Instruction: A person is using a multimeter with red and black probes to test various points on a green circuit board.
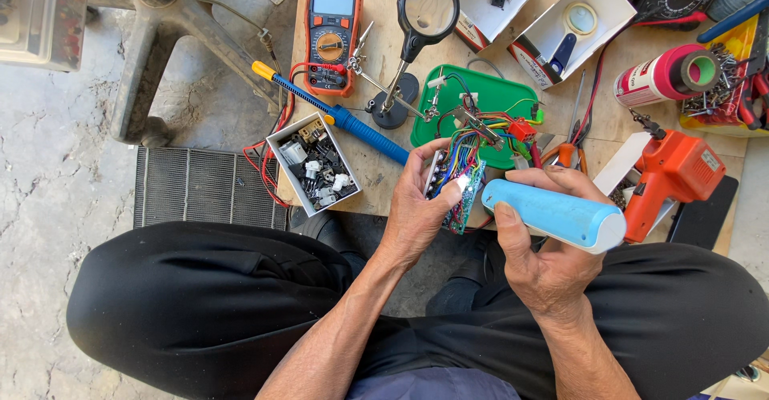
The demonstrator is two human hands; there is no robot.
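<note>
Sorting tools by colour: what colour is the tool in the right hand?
Light blue tool, in the right hand; head view.

An orange multimeter [332, 35] lies at the upper middle of the frame, its grey rectangular screen [333, 1] at the top end. A small open white box [312, 164] of parts sits left of centre. Two open white cardboard boxes [573, 25] lie at the top right. A red-and-white labelled can [650, 81] lies on its side at the right. The orange tool [674, 172] carries a small white label [710, 160].
</note>
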